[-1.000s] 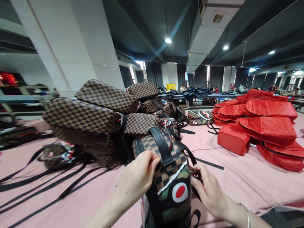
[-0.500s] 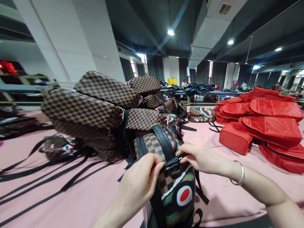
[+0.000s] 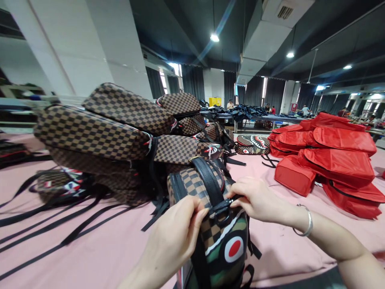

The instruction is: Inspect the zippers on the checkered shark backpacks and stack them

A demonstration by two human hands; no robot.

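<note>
A small checkered bag (image 3: 192,181) with a camouflage side and a red-and-white eye stands upright in front of me. Across its top runs a black carry handle (image 3: 208,179), and a black D-shaped ring (image 3: 221,216) hangs at the handle's near end. My left hand (image 3: 183,224) pinches the black strap end left of the ring. On the right, my right hand (image 3: 252,198), with a silver bangle on the wrist, pinches the other side of that black strap end. What lies between the fingertips is mostly hidden.
Stacked checkered backpacks (image 3: 96,130) rise to the left, with loose black straps (image 3: 75,228) trailing over the pink tabletop (image 3: 120,257). Red bags (image 3: 337,160) are piled at the right. A checkered shark-mouth bag (image 3: 252,144) lies behind. People work at far tables.
The view has shifted slightly, so the surrounding piles sit a little further left. Both hands keep their pinch on the strap end at the handle, barely moving.
</note>
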